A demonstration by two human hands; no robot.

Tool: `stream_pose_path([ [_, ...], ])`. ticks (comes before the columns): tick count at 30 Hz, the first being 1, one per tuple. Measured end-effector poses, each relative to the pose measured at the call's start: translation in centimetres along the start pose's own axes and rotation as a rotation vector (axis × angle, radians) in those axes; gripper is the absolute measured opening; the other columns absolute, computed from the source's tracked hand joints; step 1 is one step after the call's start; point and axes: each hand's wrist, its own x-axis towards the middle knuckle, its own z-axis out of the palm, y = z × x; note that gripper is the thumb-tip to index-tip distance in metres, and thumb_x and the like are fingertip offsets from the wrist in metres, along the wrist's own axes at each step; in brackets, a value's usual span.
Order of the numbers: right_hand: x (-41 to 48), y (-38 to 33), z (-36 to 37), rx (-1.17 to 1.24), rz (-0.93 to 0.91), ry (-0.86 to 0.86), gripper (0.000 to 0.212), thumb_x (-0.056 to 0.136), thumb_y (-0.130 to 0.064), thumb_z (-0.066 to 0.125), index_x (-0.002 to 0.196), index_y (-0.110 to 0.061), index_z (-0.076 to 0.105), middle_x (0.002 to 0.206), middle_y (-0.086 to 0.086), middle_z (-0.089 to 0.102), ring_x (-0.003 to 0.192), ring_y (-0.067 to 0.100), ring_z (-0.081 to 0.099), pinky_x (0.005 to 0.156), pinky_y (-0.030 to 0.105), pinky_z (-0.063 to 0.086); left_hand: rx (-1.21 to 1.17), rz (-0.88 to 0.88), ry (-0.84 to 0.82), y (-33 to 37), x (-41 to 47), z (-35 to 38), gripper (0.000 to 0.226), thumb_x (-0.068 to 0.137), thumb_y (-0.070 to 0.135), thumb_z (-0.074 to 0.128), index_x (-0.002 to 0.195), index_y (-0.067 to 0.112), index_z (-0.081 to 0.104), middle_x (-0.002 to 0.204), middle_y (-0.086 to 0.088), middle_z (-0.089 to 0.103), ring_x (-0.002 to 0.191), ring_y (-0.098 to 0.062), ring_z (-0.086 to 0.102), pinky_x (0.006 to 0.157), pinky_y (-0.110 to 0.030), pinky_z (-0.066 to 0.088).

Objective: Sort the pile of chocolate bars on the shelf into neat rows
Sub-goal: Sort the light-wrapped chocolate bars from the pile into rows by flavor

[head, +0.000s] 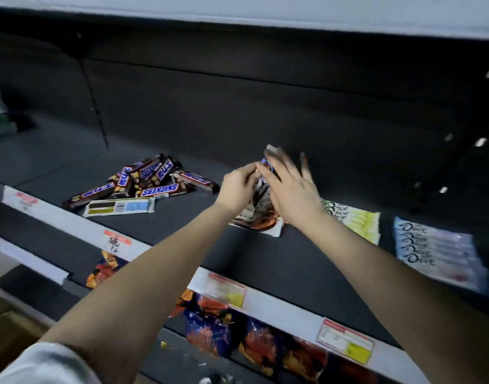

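Two Dove rows (437, 253) lie neat on the shelf (265, 128), the Snickers pile (143, 181) waits unsorted, and the left hand (237, 189) pinches a bar (262, 187) beside the right hand (290, 195), its grip spread open.

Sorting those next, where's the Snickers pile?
In the head view, the Snickers pile lies on the shelf left of the left hand, behind a white bar.

A whitish sleeve (44, 364) tops the left arm (121, 295); the right arm (376, 261) is bare.
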Motion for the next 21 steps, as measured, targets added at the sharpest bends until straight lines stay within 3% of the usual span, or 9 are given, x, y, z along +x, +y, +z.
stream_pose_path([
  [2, -2.3, 3.1, -0.5, -0.042, 0.054, -0.059, 0.057, 0.071, -0.027, 0.069, 0.126, -0.019, 0.055, 0.134, 0.005, 0.052, 0.13, 0.024, 0.042, 0.106, 0.057, 0.025, -0.004, 0.048, -0.065, 2.1, 0.1, 2.6, 0.025, 0.097, 0.014, 0.045, 0.115, 0.011, 0.063, 0.086, -0.002, 0.065, 0.08, -0.015, 0.053, 0.068, -0.012, 0.034],
  [5, -6.1, 7.7, -1.7, -0.033, 0.117, -0.083, 0.056, 0.063, -0.035, 0.079, 0.113, -0.016, 0.062, 0.113, 0.01, 0.061, 0.114, 0.028, 0.055, 0.105, 0.055, 0.027, -0.045, 0.126, -0.192, 4.8, 0.1, 6.8, 0.026, 0.095, 0.014, 0.048, 0.117, 0.012, 0.063, 0.097, -0.009, 0.069, 0.086, -0.015, 0.059, 0.072, -0.01, 0.036],
  [7, -9.5, 10.7, -2.8, -0.057, 0.17, -0.099, 0.055, 0.059, -0.037, 0.081, 0.106, -0.014, 0.064, 0.106, 0.01, 0.062, 0.1, 0.029, 0.061, 0.103, 0.047, 0.036, -0.057, 0.179, -0.287, 7.1, -0.2, 10.3, 0.027, 0.095, 0.015, 0.05, 0.119, 0.013, 0.063, 0.102, -0.008, 0.07, 0.082, -0.007, 0.055, 0.068, 0.001, 0.03],
  [9, -13.2, 13.4, -3.7, -0.05, 0.23, -0.12, 0.055, 0.056, -0.037, 0.082, 0.101, -0.011, 0.064, 0.108, 0.01, 0.063, 0.096, 0.028, 0.062, 0.099, 0.039, 0.041, -0.063, 0.248, -0.381, 9.9, -0.6, 13.6, 0.027, 0.094, 0.015, 0.052, 0.118, 0.014, 0.063, 0.109, -0.005, 0.069, 0.09, -0.006, 0.055, 0.07, 0.006, 0.027],
  [11, -16.9, 16.0, -4.5, -0.012, 0.329, -0.164, 0.055, 0.056, -0.033, 0.084, 0.1, -0.007, 0.063, 0.107, 0.011, 0.064, 0.094, 0.029, 0.063, 0.091, 0.037, 0.047, -0.074, 0.318, -0.461, 12.9, -1.1, 16.8, 0.027, 0.091, 0.018, 0.057, 0.117, 0.017, 0.064, 0.11, -0.001, 0.069, 0.097, -0.01, 0.059, 0.076, 0.001, 0.032],
  [13, -20.4, 18.4, -5.8, 0.048, 0.477, -0.185, 0.053, 0.062, -0.029, 0.083, 0.103, -0.005, 0.061, 0.101, 0.012, 0.064, 0.092, 0.031, 0.062, 0.085, 0.036, 0.05, -0.021, 0.394, -0.506, 15.4, -1.6, 19.7, 0.035, 0.084, 0.03, 0.065, 0.119, 0.024, 0.061, 0.11, 0.003, 0.067, 0.101, -0.012, 0.059, 0.083, -0.018, 0.043],
  [15, -23.8, 20.4, -7.3, 0.104, 0.65, -0.18, 0.05, 0.074, -0.027, 0.075, 0.114, -0.004, 0.056, 0.109, 0.013, 0.059, 0.103, 0.032, 0.056, 0.087, 0.036, 0.046, 0.139, 0.51, -0.491, 17.2, -2.4, 22.2, 0.047, 0.081, 0.034, 0.067, 0.125, 0.028, 0.054, 0.119, 0.005, 0.06, 0.11, -0.015, 0.053, 0.087, -0.03, 0.044],
  [18, -28.3, 22.5, -9.2, 0.099, 0.81, -0.227, 0.05, 0.084, -0.029, 0.066, 0.124, -0.007, 0.047, 0.122, 0.012, 0.051, 0.113, 0.027, 0.048, 0.088, 0.034, 0.039, 0.105, 0.607, -0.49, 19.1, -4.1, 25.7, 0.049, 0.082, 0.021, 0.065, 0.129, 0.017, 0.051, 0.127, -0.002, 0.055, 0.117, -0.022, 0.046, 0.097, -0.033, 0.039],
  [21, -31.9, 24.0, -10.2, 0.104, 0.888, -0.277, 0.05, 0.086, -0.03, 0.062, 0.127, -0.008, 0.045, 0.128, 0.01, 0.048, 0.117, 0.026, 0.044, 0.088, 0.037, 0.041, 0.049, 0.637, -0.522, 20.9, -5.7, 29.1, 0.047, 0.08, 0.014, 0.067, 0.125, 0.011, 0.053, 0.126, -0.004, 0.055, 0.119, -0.021, 0.046, 0.1, -0.029, 0.036],
])
